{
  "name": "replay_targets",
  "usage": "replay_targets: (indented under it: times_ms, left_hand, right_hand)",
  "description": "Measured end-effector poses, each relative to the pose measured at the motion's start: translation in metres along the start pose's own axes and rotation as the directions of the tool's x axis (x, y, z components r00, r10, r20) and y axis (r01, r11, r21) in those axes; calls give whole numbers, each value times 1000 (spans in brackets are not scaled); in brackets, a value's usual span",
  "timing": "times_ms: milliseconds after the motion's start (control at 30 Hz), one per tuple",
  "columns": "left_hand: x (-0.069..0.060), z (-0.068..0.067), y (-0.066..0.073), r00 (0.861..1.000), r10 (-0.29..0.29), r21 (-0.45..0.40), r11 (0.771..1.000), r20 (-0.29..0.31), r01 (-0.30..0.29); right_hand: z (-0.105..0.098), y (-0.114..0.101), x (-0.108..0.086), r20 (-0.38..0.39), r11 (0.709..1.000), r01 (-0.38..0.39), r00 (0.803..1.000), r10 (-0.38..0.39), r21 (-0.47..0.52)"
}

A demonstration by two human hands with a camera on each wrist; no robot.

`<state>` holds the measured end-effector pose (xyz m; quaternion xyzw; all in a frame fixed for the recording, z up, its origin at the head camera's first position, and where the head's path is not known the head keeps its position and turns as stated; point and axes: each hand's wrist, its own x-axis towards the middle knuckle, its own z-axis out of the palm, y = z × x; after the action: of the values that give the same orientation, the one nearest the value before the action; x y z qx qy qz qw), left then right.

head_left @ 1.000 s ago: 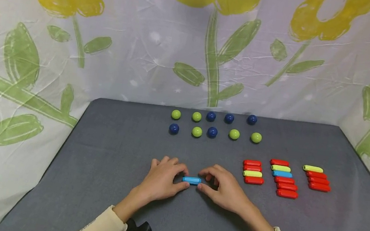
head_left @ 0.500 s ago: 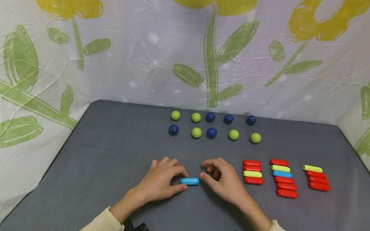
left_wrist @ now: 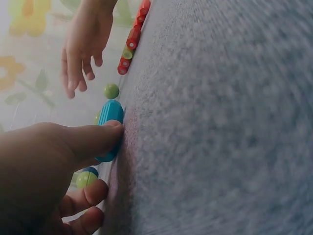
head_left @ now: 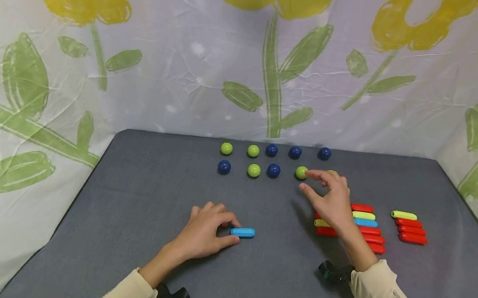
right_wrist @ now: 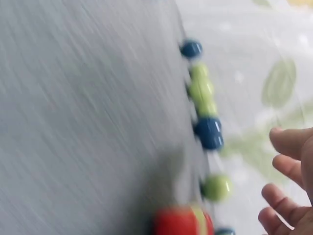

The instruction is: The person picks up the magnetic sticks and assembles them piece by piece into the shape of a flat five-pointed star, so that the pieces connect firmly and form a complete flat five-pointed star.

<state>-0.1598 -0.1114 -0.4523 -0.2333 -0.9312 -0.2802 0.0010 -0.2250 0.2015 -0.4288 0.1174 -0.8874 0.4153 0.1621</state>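
Observation:
My left hand (head_left: 206, 231) pinches the left end of a short, ridged blue plastic rod (head_left: 243, 232) lying on the grey table. In the left wrist view, the thumb presses on the side of this blue rod (left_wrist: 111, 113). My right hand (head_left: 333, 197) is in the air over the right part of the table, thumb and fingers apart, with nothing between them. Its fingertips appear close to a green ball (head_left: 301, 173) in the head view; contact cannot be told. Another green ball behind that hand is mostly hidden.
Green and blue balls, such as this blue ball (head_left: 273, 170), stand in two rows at the back. Red, yellow and blue rods lie in columns at the right, partly covered by my right arm; one red rod (head_left: 413, 239) shows fully. A flowered cloth (head_left: 178, 60) hangs behind.
My right hand has left the blue rod's right side and moved away and rightward to the balls. My left hand stays at the rod, which has shifted slightly left in view.

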Motion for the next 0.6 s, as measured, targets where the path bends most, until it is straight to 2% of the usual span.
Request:
replay_targets:
  times_ms: [167, 333, 467, 600]
  left_hand:
    - [1, 0, -3, 1000, -19, -19, 1000, -20, 18]
    - [1, 0, -4, 999, -27, -17, 1000, -30, 26]
    - [2, 2, -3, 999, -30, -17, 999, -40, 30]
    - [2, 3, -2, 998, -34, -19, 999, -57, 33]
  right_hand:
    - [-26, 20, 18, 26, 989, -118, 992, 121, -89]
    - [-38, 37, 30, 149, 959, -201, 961, 233, -201]
    - [-38, 43, 34, 229, 942, -191, 939, 257, -275]
    - [-37, 42, 32, 243, 927, -142, 941, 235, -347]
